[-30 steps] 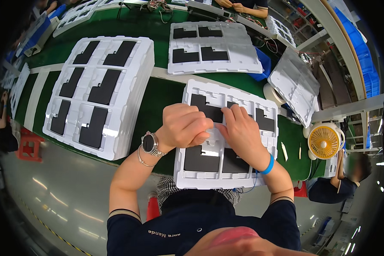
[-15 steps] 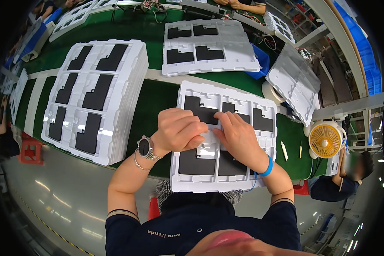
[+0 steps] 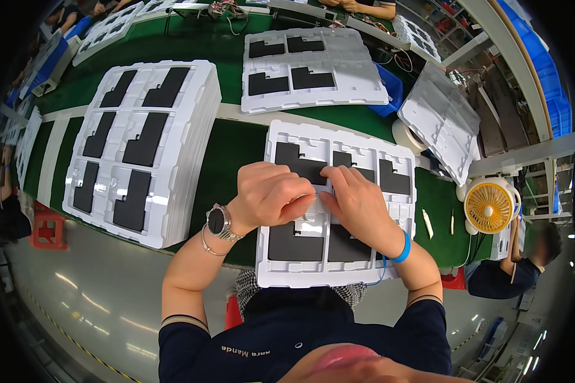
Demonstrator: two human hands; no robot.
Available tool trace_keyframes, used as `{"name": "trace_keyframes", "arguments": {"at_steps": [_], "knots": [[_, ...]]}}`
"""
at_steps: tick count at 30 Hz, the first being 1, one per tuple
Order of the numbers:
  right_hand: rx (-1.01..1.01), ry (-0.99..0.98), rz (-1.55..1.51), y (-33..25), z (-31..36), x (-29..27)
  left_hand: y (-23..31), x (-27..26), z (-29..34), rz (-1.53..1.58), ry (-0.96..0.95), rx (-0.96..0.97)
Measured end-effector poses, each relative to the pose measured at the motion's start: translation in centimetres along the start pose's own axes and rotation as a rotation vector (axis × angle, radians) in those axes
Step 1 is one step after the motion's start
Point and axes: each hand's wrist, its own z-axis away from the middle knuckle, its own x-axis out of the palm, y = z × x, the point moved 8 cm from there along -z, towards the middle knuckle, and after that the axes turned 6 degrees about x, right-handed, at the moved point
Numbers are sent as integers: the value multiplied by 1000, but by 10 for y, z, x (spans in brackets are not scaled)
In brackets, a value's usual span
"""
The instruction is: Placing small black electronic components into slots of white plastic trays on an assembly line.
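Observation:
In front of me lies a white moulded plastic tray point(image 3: 300, 276) with black L-shaped parts in its pockets. My left hand point(image 3: 273, 195) is curled closed above the tray, thumb against the bent index finger; whatever it pinches is hidden. Beside it, my right hand point(image 3: 362, 205) has its bent fingertips on the right end of the upper-left black L-shaped part point(image 3: 291, 156), with the thumb just below that part's edge. Another black part point(image 3: 295, 244) sits in the pocket under my left hand, and one more point(image 3: 348, 246) is partly covered by my right hand.
A tall stack of white trays point(image 3: 201, 147) with black parts stands at left. Another loaded tray point(image 3: 358, 96) lies beyond. An upright clear-white tray point(image 3: 441, 121), a tape roll point(image 3: 406, 137), a yellow fan point(image 3: 489, 207) and a white tube point(image 3: 427, 225) are at right. Other people sit nearby.
My left thumb and index finger have shifted slightly up and right, toward my right hand. The right hand stays on the black part, nearly unmoved.

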Motion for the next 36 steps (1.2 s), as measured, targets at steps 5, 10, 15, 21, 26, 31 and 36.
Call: {"name": "trace_keyframes", "arguments": {"at_steps": [5, 10, 15, 21, 26, 31, 36], "knots": [[29, -28, -47, 3, 1, 0, 0, 1, -1, 18, 12, -4], [39, -40, -57, 5, 2, 0, -1, 4, 0, 15, -13, 10], [28, -17, -64, 5, 3, -2, -1, 5, 0, 27, -30, 11], [19, -13, -54, 5, 3, -3, -5, 5, 1, 46, -25, -23], [16, -17, -43, 4, 3, -3, -4, 5, 0, 41, -26, -20], [23, -28, -52, 4, 2, -3, -3, 5, 0, 32, -33, -15], [22, -28, -52, 4, 1, -3, -3, 6, -1, 15, -30, -1]]}}
